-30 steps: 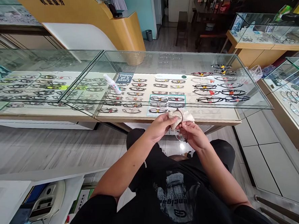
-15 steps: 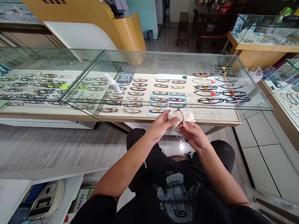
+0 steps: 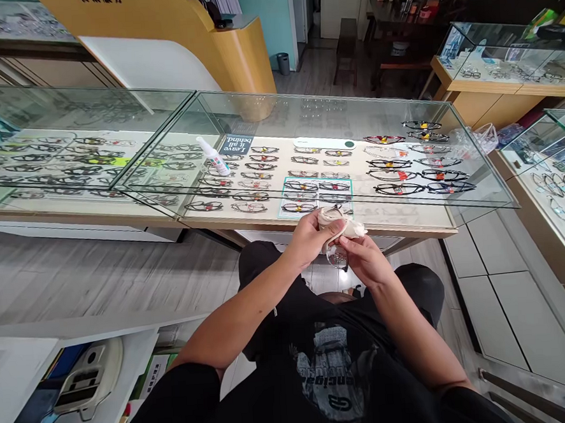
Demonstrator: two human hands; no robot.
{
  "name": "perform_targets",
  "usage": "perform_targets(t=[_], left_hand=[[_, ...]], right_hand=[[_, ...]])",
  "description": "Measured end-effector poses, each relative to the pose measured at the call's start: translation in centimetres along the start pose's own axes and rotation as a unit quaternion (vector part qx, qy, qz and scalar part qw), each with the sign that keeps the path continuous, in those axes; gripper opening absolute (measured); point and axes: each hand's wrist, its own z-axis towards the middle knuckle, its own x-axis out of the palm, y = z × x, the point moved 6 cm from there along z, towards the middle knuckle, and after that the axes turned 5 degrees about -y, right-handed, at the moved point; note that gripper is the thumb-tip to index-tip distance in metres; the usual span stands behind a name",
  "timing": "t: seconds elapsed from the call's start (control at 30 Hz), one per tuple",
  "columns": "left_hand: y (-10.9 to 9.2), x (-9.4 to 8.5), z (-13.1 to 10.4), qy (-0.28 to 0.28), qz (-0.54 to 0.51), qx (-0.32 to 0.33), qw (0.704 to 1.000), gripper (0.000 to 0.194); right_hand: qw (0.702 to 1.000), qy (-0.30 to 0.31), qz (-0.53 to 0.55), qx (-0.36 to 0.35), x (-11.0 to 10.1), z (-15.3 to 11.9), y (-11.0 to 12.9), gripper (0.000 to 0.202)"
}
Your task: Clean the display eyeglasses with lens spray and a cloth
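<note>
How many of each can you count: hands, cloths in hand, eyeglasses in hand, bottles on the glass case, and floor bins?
Hands: 2, left hand and right hand
Cloth: 1
Eyeglasses: 1
Bottle: 1
Bin: 1
Total: 6

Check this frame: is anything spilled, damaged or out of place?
Nothing looks spilled or broken. A crumpled plastic bag at the right looks like stray clutter beside the tidy display case. The held glasses show specks on the exposed lens; whether droplets or reflections, I cannot tell.
</note>
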Motion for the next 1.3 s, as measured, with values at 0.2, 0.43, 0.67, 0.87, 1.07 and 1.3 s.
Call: perform_targets(t=[0.2,0.43,0.67,0.87,1.07,1.3], left_hand=[[-0.7,-0.2,0.7,0.025,0.035,0.017,0.999,0.055],[-0.8,0.0,0.5,0.116,-0.01,-0.021,0.993,0.05],[0.1,0.8,0.8,0.036,-0.021,0.005,0.999,0.055],[-0.5,0.2,1.1,0.053,-0.016,-0.002,0.998,0.056],[-0.8,0.0,0.5,0.136,-0.035,-0.043,0.989,0.054],[-0.3,1.0,0.7,0.038,-0.019,-0.009,0.999,0.059]], right_hand=[[1.0,-0.016,-0.008,-0.002,-1.3,0.1,0.1,0.032],[1.0,-0.014,0.003,0.021,-2.2,0.4,0.4,0.032],[1.0,-0.009,0.009,0.01,-0.6,0.3,-0.3,0.033],[1.0,-0.016,0.0,0.021,-1.2,0.2,-0.1,0.035],[1.0,-0.005,-0.01,0.023,-1.4,0.3,0.8,0.035],[1.0,-0.006,-0.014,0.004,-0.3,-0.1,-0.3,0.035]])
